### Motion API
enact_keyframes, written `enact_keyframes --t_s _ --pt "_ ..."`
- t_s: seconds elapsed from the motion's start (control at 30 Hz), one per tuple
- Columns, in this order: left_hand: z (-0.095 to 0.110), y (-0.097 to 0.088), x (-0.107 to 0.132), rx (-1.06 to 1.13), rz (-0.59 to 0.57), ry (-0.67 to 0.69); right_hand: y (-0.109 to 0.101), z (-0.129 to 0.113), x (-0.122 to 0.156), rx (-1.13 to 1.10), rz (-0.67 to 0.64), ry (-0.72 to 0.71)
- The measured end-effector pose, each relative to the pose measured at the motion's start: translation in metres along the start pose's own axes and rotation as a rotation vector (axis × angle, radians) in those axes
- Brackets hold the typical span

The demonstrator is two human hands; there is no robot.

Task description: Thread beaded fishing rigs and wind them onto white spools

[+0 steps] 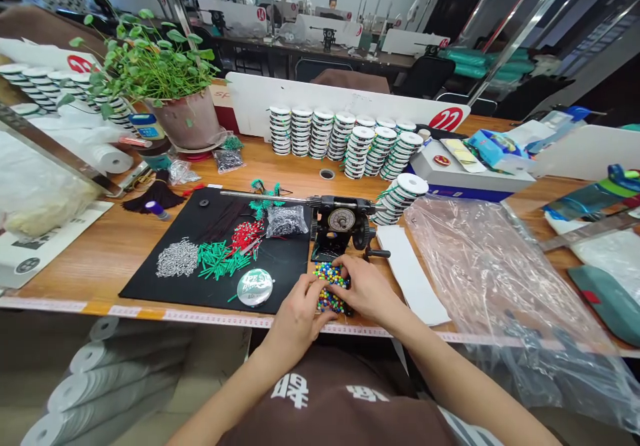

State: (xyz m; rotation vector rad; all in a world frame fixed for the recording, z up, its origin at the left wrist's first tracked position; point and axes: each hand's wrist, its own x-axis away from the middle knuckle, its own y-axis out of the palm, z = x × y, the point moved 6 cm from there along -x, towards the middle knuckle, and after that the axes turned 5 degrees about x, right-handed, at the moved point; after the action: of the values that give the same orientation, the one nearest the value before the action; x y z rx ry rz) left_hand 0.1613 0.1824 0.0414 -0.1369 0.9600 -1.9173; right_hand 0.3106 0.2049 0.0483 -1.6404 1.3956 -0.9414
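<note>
A patch of small multicoloured beads (330,287) lies near the table's front edge, just below a black hand-cranked winding machine (340,223). I cannot tell whether a clear bag holds the beads. My left hand (299,311) grips their left side with curled fingers. From the right, my right hand (367,287) closes its thumb and fingers about the upper and right side. On the black mat (150,279) to the left are silvery small parts (177,258), green tubes (220,261), red-and-white pieces (246,236), a clear bag of small parts (287,221) and a round labelled spool (255,287).
Stacks of white spools (320,133) stand behind the machine, beside a potted plant (185,116). White paper strips (413,276) and a clear plastic sheet (490,266) lie to the right. A box (470,166) stands at the back right, and a bottle (590,193) farther right.
</note>
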Motion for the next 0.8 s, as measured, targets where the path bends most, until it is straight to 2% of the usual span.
enact_keyframes --t_s 0.23,0.47,0.63,0.8 --pt "-0.015 -0.005 -0.012 -0.023 0.039 -0.071 -0.001 -0.011 -0.01 -0.095 -0.015 -0.027" --pt "-0.019 -0.012 -0.014 0.115 0.061 -0.125 -0.005 -0.008 -0.009 -0.198 0.02 0.022" --pt "-0.014 -0.021 -0.015 0.137 0.141 -0.079 -0.008 0.005 -0.004 -0.446 0.075 0.079" --pt "-0.007 -0.015 -0.019 0.275 0.141 -0.155 -0.01 0.0 0.005 -0.664 0.041 0.065"
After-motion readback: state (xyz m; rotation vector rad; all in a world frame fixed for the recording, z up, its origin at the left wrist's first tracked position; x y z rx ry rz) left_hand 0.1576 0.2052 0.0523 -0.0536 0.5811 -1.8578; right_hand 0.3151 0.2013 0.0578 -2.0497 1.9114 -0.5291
